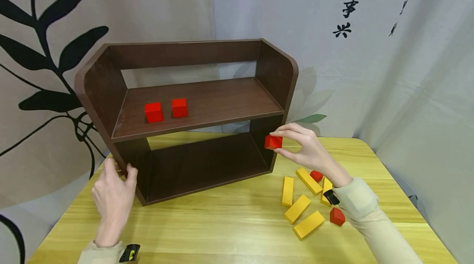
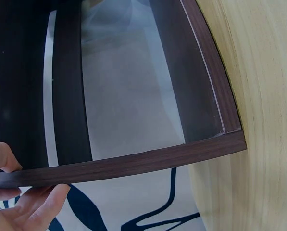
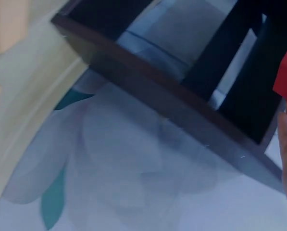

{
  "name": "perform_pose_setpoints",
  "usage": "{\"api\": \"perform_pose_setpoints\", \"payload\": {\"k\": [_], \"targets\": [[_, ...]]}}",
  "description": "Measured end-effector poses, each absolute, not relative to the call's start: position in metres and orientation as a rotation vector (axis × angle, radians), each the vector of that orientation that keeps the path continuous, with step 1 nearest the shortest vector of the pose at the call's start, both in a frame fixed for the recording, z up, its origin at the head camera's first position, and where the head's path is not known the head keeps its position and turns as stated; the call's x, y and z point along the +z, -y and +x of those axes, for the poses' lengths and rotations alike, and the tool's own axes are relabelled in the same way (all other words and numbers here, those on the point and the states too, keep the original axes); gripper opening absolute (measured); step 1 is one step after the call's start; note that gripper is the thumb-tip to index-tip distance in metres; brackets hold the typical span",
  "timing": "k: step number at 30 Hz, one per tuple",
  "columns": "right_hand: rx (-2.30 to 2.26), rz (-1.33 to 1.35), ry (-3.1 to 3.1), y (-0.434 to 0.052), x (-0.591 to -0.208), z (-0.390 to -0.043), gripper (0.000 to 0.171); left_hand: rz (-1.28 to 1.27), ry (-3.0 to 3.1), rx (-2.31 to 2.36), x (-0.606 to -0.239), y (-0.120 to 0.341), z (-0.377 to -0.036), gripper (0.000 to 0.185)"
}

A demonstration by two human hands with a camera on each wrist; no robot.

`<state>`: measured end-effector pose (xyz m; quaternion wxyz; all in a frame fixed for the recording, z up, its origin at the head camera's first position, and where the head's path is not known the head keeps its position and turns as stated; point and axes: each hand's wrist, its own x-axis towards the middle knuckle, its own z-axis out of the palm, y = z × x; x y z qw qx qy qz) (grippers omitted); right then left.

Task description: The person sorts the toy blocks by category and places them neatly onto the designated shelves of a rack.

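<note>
The small red wooden cube [image 1: 273, 142] hangs just beside the lower right front corner of the dark brown two-tier wooden shelf [image 1: 192, 107], pinched between thumb and forefinger of the right hand [image 1: 303, 149]. That narrow grip looks slippery to me; knocking the shelf's side panel could drop the cube onto the yellow wooden surface [image 1: 222, 223]. The left hand [image 1: 112, 198] curls its fingers [image 2: 37, 207] round the shelf's lower left edge, steadying it.

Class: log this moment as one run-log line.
left hand: grips shelf | right hand: pinches red cube | shelf: two cubes
</note>
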<state>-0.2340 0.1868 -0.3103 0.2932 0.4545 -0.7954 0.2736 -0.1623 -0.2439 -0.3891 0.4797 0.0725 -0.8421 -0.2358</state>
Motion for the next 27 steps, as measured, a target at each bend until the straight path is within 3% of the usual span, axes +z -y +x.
{"api": "perform_pose_setpoints", "payload": {"k": [27], "targets": [[0.857, 1.246, 1.942, -0.103, -0.264, -0.258, 0.036, 0.162, 2.060, -0.576, -0.391, 0.248, -0.165, 0.016]]}}
